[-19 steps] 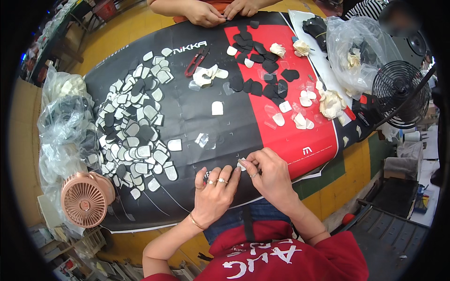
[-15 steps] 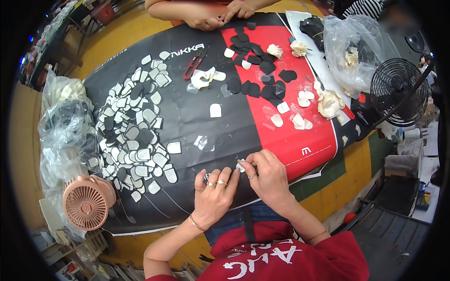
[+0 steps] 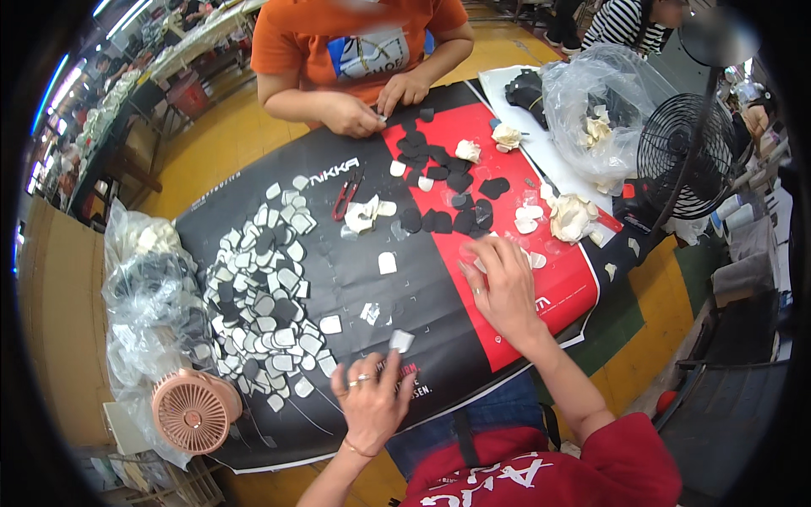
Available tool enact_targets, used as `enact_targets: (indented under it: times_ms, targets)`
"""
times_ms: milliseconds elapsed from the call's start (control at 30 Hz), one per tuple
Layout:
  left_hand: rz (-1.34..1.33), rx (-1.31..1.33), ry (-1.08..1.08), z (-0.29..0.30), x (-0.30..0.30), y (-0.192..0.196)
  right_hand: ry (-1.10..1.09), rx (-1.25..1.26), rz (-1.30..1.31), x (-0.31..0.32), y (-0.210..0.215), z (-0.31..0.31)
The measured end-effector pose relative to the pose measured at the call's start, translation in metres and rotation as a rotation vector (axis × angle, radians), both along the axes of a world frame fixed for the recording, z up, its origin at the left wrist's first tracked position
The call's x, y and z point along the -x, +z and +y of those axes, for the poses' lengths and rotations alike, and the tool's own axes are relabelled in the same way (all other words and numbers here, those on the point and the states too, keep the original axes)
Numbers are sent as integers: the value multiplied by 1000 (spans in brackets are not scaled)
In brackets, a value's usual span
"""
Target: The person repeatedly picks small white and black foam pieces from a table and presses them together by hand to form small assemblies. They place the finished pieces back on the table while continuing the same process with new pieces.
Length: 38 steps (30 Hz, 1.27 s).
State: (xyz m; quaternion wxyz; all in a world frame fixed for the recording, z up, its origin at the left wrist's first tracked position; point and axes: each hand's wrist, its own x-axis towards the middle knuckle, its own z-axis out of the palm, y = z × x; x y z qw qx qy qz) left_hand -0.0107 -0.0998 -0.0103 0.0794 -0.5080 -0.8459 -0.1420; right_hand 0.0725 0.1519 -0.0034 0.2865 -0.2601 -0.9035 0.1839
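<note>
A small white tab-shaped piece (image 3: 402,340) shows at the fingertips of my left hand (image 3: 372,404), low over the black part of the mat; the fingers are bent round its near end, and the exact grip is partly hidden. Over the red part, my right hand (image 3: 507,291) is open, thumb and forefinger apart, with white rounded pieces (image 3: 536,259) beside and partly under the fingers. Another white tab (image 3: 387,263) lies alone on the black mat (image 3: 338,279). Left of my left hand spreads a heap of white-and-black tabs (image 3: 270,296).
Dark rounded pieces (image 3: 439,221) lie across the red strip. Red-handled snips (image 3: 345,198) rest near crumpled cream scraps (image 3: 365,216). A pink fan (image 3: 193,411) and clear bags (image 3: 152,287) stand left; a black fan (image 3: 683,156) stands right. A co-worker in orange (image 3: 363,51) works opposite.
My hands have parted. The left has gone leftward with the white piece, while the right has moved up and right over the red area. The view has tilted up, showing more of the co-worker.
</note>
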Motion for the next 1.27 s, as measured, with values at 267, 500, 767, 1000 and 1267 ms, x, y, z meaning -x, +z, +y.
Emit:
enact_targets:
  times_ms: [267, 500, 767, 1000, 1267]
  targets:
    - [-18, -11, 299, -36, 30, -4, -111, -38, -249, 69, -7, 0]
    - [-25, -37, 293, -35, 32, -9, -41, -86, -339, 96, -13, -18]
    - [-3, -57, 408, -20, 27, -8, 32, -58, -175, 8, -12, -64]
    - [-91, -139, 72, 19, 10, 1, 508, 12, -25, -14, -21, -76]
    - [-167, -113, 10, 28, 9, -2, 177, 7, -119, -64, -27, -17]
